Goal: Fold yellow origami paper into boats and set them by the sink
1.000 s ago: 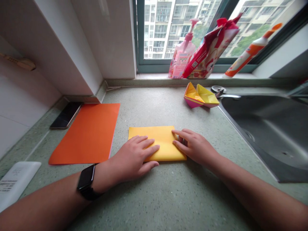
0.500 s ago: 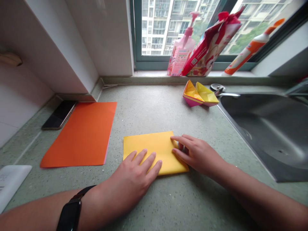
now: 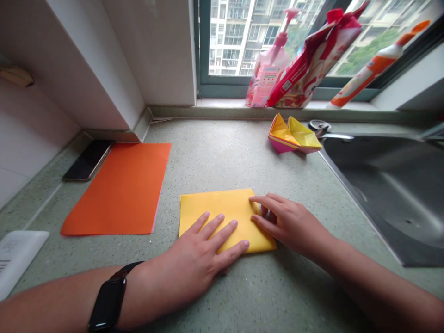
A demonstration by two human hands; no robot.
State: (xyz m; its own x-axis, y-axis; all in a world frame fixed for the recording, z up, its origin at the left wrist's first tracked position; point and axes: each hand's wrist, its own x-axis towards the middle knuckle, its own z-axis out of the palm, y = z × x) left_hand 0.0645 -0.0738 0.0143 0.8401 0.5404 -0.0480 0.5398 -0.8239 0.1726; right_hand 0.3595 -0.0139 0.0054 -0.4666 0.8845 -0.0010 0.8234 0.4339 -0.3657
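Observation:
A folded sheet of yellow paper [image 3: 225,201] lies flat on the counter in front of me. My left hand [image 3: 208,249] rests palm down over its lower middle, fingers spread, with a dark smartwatch [image 3: 108,301] on that wrist. At the paper's right edge is my right hand [image 3: 289,224]. Its index fingertip and thumb touch the top of the sheet, apart from each other, while the other fingers curl beside the edge and are partly hidden. Left of the yellow paper lies a stack of orange paper [image 3: 121,189], with a pink edge showing underneath.
Folded paper boats [image 3: 294,134] in yellow and pink stand near the sink [image 3: 388,194]. A phone [image 3: 88,159] lies by the left wall, and a white object [image 3: 21,259] below it. A pink pump bottle [image 3: 267,69], red bag [image 3: 308,64] and orange-white bottle [image 3: 374,67] line the windowsill.
My left hand has slid slightly right across the yellow paper, its fingers spreading wider. The right hand keeps its place at the edge. The whole view has shifted a little.

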